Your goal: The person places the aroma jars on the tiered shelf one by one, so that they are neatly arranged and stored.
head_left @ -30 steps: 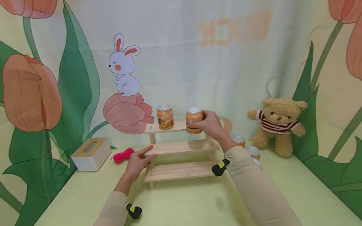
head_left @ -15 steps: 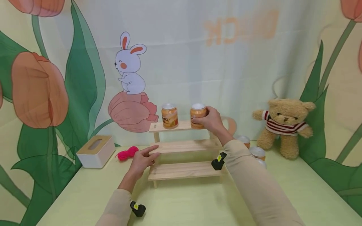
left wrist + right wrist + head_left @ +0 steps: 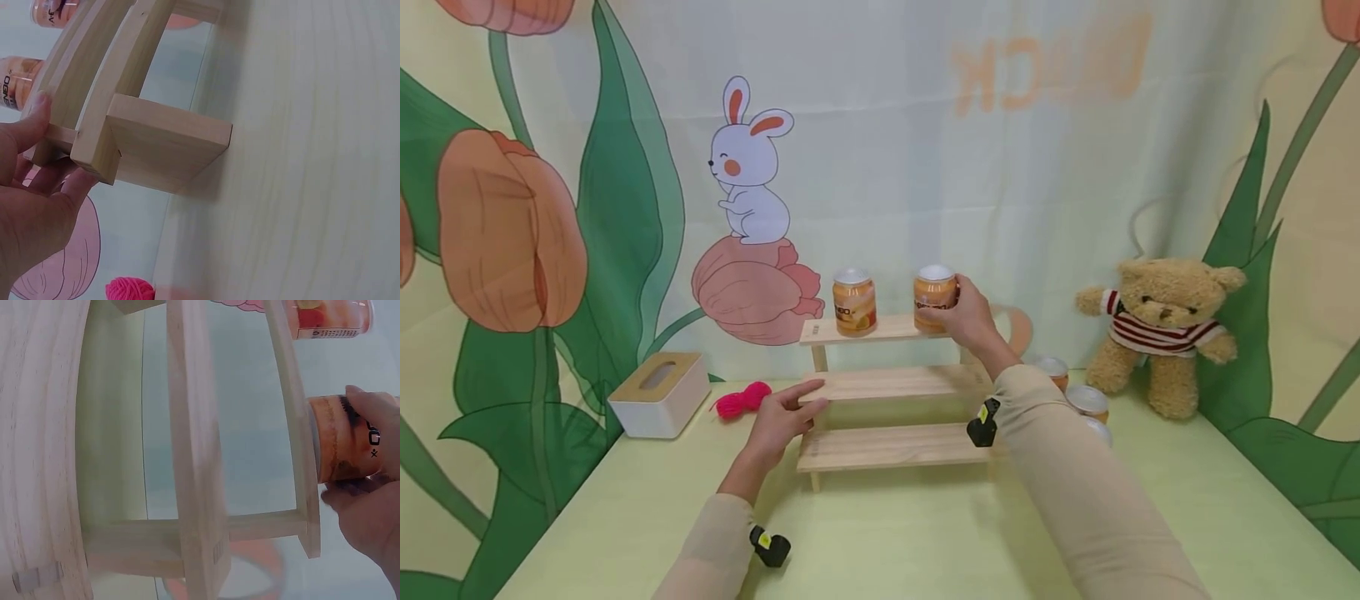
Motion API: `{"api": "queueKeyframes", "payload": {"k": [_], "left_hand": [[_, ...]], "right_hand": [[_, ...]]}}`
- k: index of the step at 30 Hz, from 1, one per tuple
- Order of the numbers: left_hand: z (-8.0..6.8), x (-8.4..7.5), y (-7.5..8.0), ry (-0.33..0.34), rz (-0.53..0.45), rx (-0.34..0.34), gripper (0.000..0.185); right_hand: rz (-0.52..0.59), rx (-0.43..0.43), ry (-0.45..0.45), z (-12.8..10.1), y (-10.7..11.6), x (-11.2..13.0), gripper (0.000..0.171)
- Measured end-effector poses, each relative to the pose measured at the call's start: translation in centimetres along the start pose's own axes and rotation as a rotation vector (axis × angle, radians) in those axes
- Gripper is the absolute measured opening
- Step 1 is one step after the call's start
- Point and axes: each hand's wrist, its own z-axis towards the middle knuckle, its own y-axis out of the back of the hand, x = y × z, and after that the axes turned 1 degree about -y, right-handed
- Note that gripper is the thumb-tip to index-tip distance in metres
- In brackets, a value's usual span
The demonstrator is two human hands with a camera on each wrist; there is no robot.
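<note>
Orange can (image 3: pixel 936 298) stands upright on the top step of the 3-step wooden rack (image 3: pixel 891 446), at its right end, and the right hand (image 3: pixel 972 317) has fingers and thumb curled round it from the right side. In the right wrist view the can bottom (image 3: pixel 337 439) seems to touch the top board, but if it sits fully flat I cannot tell. A 2nd can (image 3: pixel 853 301) of the same kind stands free on the same step, to the left, apart from the 1st. The left hand (image 3: pixel 784 417) holds the left end of the middle step, thumb on top and fingers under the board edge (image 3: pixel 47 134), so it steadies the rack. Risks, in my judgement: the top step is narrow, so if the can base is partly over the edge it can tip when the fingers let go; also a knock from the right sleeve can shift the light rack, esp. if the left hand loosens. Approx. 3 more cans (image 3: pixel 1087 401) sit on the table behind the right forearm, near a teddy bear (image 3: pixel 1161 332); a pulling-back elbow could hit them. Writing: the can label has dark letters, too blurred to read; on the backdrop, pale orange mirrored letters (image 3: pixel 1049 65) look like "CK" etc., not fully legible. A tissue box (image 3: pixel 658 394) and pink yarn (image 3: pixel 741 399) lie left of the rack.
</note>
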Motion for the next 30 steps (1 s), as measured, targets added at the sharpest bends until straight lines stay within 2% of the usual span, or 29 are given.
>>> {"api": "queueKeyframes", "payload": {"k": [4, 7, 13, 23, 30], "left_hand": [[0.0, 0.1, 0.0, -0.008, 0.005, 0.002, 0.045], [-0.1, 0.0, -0.1, -0.009, 0.009, 0.003, 0.046], [-0.4, -0.7, -0.1, -0.010, 0.009, 0.019, 0.047], [0.1, 0.0, -0.1, 0.001, 0.016, 0.012, 0.045], [-0.1, -0.2, 0.1, 0.015, -0.007, 0.015, 0.044]], "right_hand": [[-0.043, -0.051, -0.014, -0.5, 0.5, -0.1, 0.092], [-0.051, -0.085, -0.009, -1.1, 1.2, -0.1, 0.091], [0.019, -0.100, 0.008, -2.9, 2.6, 0.0, 0.085], [0.107, -0.110, 0.115, -8.7, 3.9, -2.3, 0.069], [0.106, -0.144, 0.184, -10.6, 6.4, -3.2, 0.069]]}}
